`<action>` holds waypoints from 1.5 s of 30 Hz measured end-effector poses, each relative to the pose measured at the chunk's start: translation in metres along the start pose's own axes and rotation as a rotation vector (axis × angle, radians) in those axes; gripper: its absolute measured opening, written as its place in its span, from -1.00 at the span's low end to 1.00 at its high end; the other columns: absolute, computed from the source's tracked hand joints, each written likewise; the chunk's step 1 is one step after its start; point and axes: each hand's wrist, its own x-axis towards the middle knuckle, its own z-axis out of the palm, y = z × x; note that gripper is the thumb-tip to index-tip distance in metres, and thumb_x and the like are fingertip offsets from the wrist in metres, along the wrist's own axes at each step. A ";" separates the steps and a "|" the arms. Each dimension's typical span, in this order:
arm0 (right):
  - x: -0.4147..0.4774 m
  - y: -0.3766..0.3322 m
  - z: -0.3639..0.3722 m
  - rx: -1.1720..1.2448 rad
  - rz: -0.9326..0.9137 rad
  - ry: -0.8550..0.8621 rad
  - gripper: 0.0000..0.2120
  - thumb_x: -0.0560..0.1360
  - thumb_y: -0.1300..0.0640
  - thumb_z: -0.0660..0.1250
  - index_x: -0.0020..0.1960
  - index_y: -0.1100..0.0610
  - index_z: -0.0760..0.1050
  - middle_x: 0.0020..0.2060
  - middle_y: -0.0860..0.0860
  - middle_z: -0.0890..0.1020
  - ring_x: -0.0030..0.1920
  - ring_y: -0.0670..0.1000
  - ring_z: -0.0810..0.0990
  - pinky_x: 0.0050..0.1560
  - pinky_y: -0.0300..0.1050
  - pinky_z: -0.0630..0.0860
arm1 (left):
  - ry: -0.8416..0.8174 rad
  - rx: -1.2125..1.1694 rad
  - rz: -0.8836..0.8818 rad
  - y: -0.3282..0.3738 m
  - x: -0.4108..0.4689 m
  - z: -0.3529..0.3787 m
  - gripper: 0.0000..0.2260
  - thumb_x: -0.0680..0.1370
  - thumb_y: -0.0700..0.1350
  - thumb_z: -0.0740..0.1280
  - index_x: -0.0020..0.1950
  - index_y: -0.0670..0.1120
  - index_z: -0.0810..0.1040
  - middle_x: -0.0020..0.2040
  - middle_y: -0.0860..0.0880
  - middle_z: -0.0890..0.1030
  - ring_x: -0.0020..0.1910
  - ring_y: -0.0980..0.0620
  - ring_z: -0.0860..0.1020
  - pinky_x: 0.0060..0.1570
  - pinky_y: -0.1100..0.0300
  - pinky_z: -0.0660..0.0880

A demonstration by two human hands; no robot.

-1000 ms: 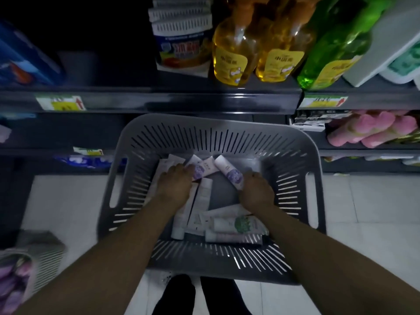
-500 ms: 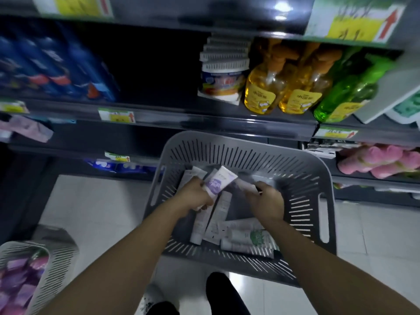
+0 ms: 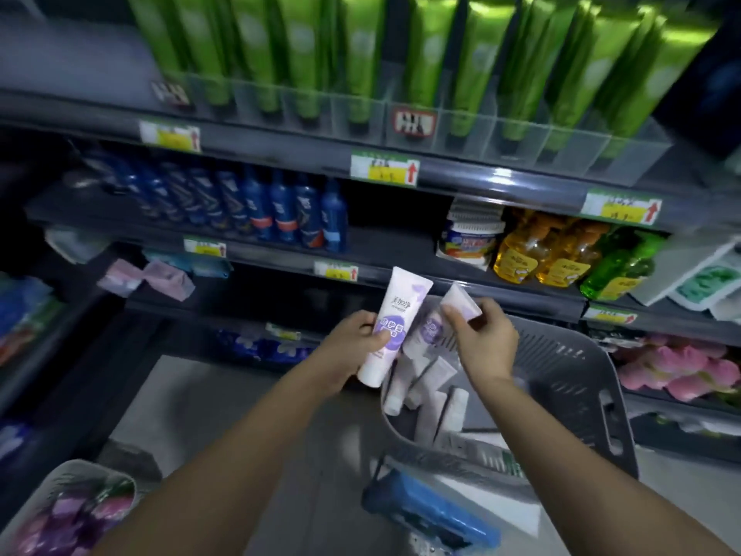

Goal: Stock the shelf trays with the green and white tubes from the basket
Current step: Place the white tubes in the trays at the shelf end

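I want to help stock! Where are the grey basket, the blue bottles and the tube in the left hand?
grey basket (image 3: 569,373): head view, on its slotted far wall.
blue bottles (image 3: 306,216): head view, on one bottle's body in the row.
white tube (image 3: 403,305): head view, on its printed body above the left hand (image 3: 349,347).

One wide-angle camera on the person's head faces the shelves ahead, tilted down, close above the basket at near right.
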 end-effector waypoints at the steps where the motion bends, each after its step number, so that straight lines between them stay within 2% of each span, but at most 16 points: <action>1: -0.005 -0.018 0.007 0.023 -0.034 -0.005 -0.70 0.41 -0.03 0.47 -0.22 0.18 0.48 -0.40 0.08 0.54 -0.33 0.07 0.49 -0.25 -0.03 0.40 | -0.008 -0.016 0.030 0.007 -0.009 -0.015 -0.87 0.58 -0.33 0.24 0.05 -0.13 0.47 0.02 -0.18 0.61 -0.06 -0.11 0.57 0.07 -0.05 0.49; 4: -0.024 -0.071 0.034 0.106 -0.098 -0.041 -0.72 0.37 -0.02 0.51 -0.26 0.14 0.49 -0.42 0.05 0.54 -0.35 0.03 0.47 -0.25 -0.01 0.44 | -0.024 -0.050 0.099 0.031 -0.041 -0.061 -0.72 0.59 -0.33 0.19 0.18 0.00 0.44 -0.02 -0.05 0.64 -0.05 -0.07 0.61 -0.06 0.04 0.53; 6: -0.037 -0.103 0.053 0.174 -0.118 -0.082 -0.75 0.34 -0.01 0.53 -0.28 0.08 0.50 -0.42 0.02 0.54 -0.36 0.02 0.48 -0.23 0.06 0.49 | 0.001 -0.057 0.137 0.047 -0.060 -0.091 -0.75 0.60 -0.28 0.21 0.16 0.05 0.47 -0.05 -0.01 0.65 -0.08 -0.02 0.63 -0.10 0.07 0.53; 10: -0.059 -0.160 0.085 0.265 -0.168 -0.170 -0.79 0.29 -0.06 0.52 -0.28 -0.07 0.50 -0.38 0.04 0.59 -0.34 0.01 0.51 -0.21 0.20 0.58 | 0.121 -0.046 0.231 0.073 -0.092 -0.144 -0.89 0.62 -0.14 0.21 0.11 -0.01 0.48 -0.04 -0.08 0.63 -0.11 -0.04 0.62 -0.11 0.10 0.55; 13: -0.070 -0.200 0.104 0.280 -0.243 -0.221 -0.77 0.23 -0.16 0.47 -0.28 -0.08 0.48 -0.35 0.09 0.60 -0.33 0.13 0.54 -0.22 0.22 0.56 | 0.200 -0.048 0.312 0.095 -0.110 -0.179 -0.86 0.62 -0.14 0.23 0.16 -0.10 0.47 -0.06 -0.07 0.62 -0.14 -0.02 0.61 -0.21 0.18 0.55; 15: -0.073 -0.226 0.115 0.280 -0.282 -0.250 -0.81 0.28 -0.09 0.49 -0.28 -0.07 0.49 -0.37 0.06 0.62 -0.30 0.18 0.59 -0.21 0.21 0.57 | 0.238 -0.055 0.347 0.111 -0.117 -0.200 -0.83 0.61 -0.16 0.23 0.19 -0.13 0.46 -0.04 -0.08 0.61 -0.12 -0.01 0.59 -0.17 0.14 0.55; 19: -0.069 -0.273 0.136 0.267 -0.363 -0.309 -0.88 0.39 0.07 0.49 -0.21 0.01 0.54 -0.35 0.04 0.64 -0.33 0.07 0.57 -0.21 0.09 0.56 | 0.333 -0.060 0.423 0.146 -0.118 -0.241 -0.88 0.61 -0.21 0.22 0.13 -0.09 0.48 -0.02 -0.05 0.60 -0.07 -0.01 0.57 -0.04 0.03 0.53; 22: -0.059 -0.304 0.152 0.250 -0.422 -0.334 -0.88 0.40 0.05 0.47 -0.16 0.04 0.55 -0.31 0.01 0.65 -0.27 0.05 0.59 -0.19 0.00 0.52 | 0.396 -0.043 0.500 0.171 -0.114 -0.267 -0.89 0.61 -0.22 0.23 0.07 -0.06 0.50 -0.05 -0.01 0.60 -0.10 0.04 0.57 -0.09 0.11 0.54; 25: -0.044 -0.332 0.172 0.252 -0.476 -0.341 -0.89 0.41 0.05 0.46 -0.15 0.01 0.55 -0.28 -0.03 0.64 -0.24 0.01 0.60 -0.17 0.01 0.57 | 0.461 -0.027 0.583 0.196 -0.105 -0.290 -0.87 0.60 -0.24 0.24 0.12 -0.10 0.47 -0.04 0.00 0.60 -0.12 0.07 0.56 -0.16 0.18 0.51; 27: -0.032 -0.351 0.184 0.273 -0.507 -0.336 -0.88 0.40 0.04 0.47 -0.15 0.01 0.53 -0.29 -0.05 0.63 -0.25 0.00 0.60 -0.16 0.04 0.60 | 0.492 -0.026 0.637 0.214 -0.097 -0.304 -0.89 0.59 -0.26 0.24 0.04 -0.07 0.46 -0.04 -0.02 0.60 -0.11 0.05 0.55 -0.14 0.16 0.50; 31: -0.008 -0.393 0.199 0.258 -0.596 -0.278 -0.82 0.39 0.07 0.49 -0.14 0.02 0.48 -0.32 -0.12 0.57 -0.30 -0.06 0.53 -0.21 -0.09 0.51 | 0.544 0.008 0.704 0.251 -0.078 -0.327 -0.84 0.58 -0.28 0.26 -0.03 0.00 0.45 -0.05 -0.03 0.59 -0.15 0.04 0.54 -0.29 0.26 0.47; 35: 0.017 -0.433 0.207 0.220 -0.667 -0.253 -0.81 0.38 0.07 0.49 -0.14 0.03 0.48 -0.30 -0.14 0.57 -0.34 -0.12 0.49 -0.25 -0.14 0.46 | 0.576 0.062 0.763 0.288 -0.058 -0.345 -0.84 0.55 -0.30 0.29 -0.03 -0.03 0.47 -0.02 -0.02 0.60 -0.11 0.04 0.55 -0.15 0.17 0.50; 38: 0.033 -0.459 0.210 0.195 -0.709 -0.217 -0.82 0.40 0.08 0.47 -0.11 0.06 0.49 -0.31 -0.15 0.54 -0.36 -0.17 0.45 -0.28 -0.20 0.41 | 0.573 0.065 0.792 0.313 -0.043 -0.356 -0.85 0.55 -0.32 0.29 0.04 -0.09 0.46 -0.05 0.00 0.60 -0.11 0.05 0.56 -0.10 0.15 0.51; 42: 0.050 -0.485 0.222 0.129 -0.746 -0.181 -0.81 0.44 0.10 0.43 0.02 0.05 0.51 -0.21 -0.10 0.59 -0.19 -0.03 0.55 -0.09 -0.09 0.51 | 0.581 0.075 0.830 0.339 -0.024 -0.371 -0.82 0.54 -0.32 0.31 0.11 -0.14 0.46 -0.05 0.01 0.61 -0.13 0.08 0.57 -0.19 0.22 0.53; 45: 0.061 -0.501 0.238 0.051 -0.765 -0.151 -0.81 0.47 0.12 0.40 0.05 0.06 0.49 -0.17 -0.08 0.59 -0.13 0.02 0.57 -0.09 -0.09 0.50 | 0.560 0.075 0.839 0.350 -0.007 -0.384 -0.82 0.54 -0.31 0.32 0.11 -0.15 0.48 -0.05 -0.01 0.62 -0.16 0.10 0.59 -0.20 0.23 0.54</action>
